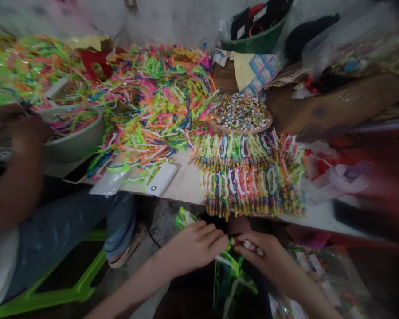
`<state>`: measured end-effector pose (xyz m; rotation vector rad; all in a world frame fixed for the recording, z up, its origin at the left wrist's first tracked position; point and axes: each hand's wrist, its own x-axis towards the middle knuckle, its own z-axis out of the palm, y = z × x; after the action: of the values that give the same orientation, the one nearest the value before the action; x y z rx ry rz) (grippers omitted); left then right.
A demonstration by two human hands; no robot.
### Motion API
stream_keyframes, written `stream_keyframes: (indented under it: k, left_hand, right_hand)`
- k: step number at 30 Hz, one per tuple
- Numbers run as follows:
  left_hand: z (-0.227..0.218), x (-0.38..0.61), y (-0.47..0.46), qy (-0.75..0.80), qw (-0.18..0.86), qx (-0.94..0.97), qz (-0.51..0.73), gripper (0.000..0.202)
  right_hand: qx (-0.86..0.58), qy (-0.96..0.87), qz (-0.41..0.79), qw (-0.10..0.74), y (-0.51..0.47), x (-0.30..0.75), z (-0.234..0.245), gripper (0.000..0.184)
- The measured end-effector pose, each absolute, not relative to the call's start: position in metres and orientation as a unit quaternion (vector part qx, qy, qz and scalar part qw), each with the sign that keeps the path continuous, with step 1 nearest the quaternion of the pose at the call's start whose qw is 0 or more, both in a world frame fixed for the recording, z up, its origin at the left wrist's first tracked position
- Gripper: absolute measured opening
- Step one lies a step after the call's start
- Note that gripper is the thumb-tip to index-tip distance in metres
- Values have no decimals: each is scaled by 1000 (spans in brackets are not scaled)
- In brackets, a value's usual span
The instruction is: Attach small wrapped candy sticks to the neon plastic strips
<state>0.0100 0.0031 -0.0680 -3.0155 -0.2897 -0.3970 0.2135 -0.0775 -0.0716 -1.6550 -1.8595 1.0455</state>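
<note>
Below the table edge, my left hand (199, 243) is closed around neon green plastic strips (232, 265), whose ends stick out above the fist and hang down below it. Close beside it, my right hand (269, 250) is closed around small white-ended sticks (252, 247), and its thumb and finger pinch near the green strips. What exactly the fingertips hold is hidden. On the table ahead lie rows of finished-looking pieces (239, 181), each a small patterned stick with a looped ribbon. Behind them a shallow tray (269, 124) is heaped with similar small sticks.
A big pile of coloured strips (159, 97) covers the table's left and back. A white power bank or phone-like block (161, 178) lies near the front edge. At left, another person's arm (23, 164) is by a grey bowl (76, 144). A green basin (252, 44) stands at the back.
</note>
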Motion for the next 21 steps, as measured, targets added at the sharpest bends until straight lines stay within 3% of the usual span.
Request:
stream_keyframes:
  k: [5,10,16,21]
  left_hand:
    - [-77,-2,-7,-103,-69,-991,-58,4]
    - [-94,-24,-17,-234,-341,-907,-75,16]
    - [-148,-12,-40,-437,-674,-531,-272,47]
    - [-176,11,-62,-515,-706,-378,-305,54]
  right_hand:
    - [-581,-669,424,188,-79,216,-77,12]
    - [-569,-626,516,137,-86,253,-75,13]
    - [-561,-584,577,109,-65,292,-76,9]
    - [-580,-579,566,95,-51,299,-80,9]
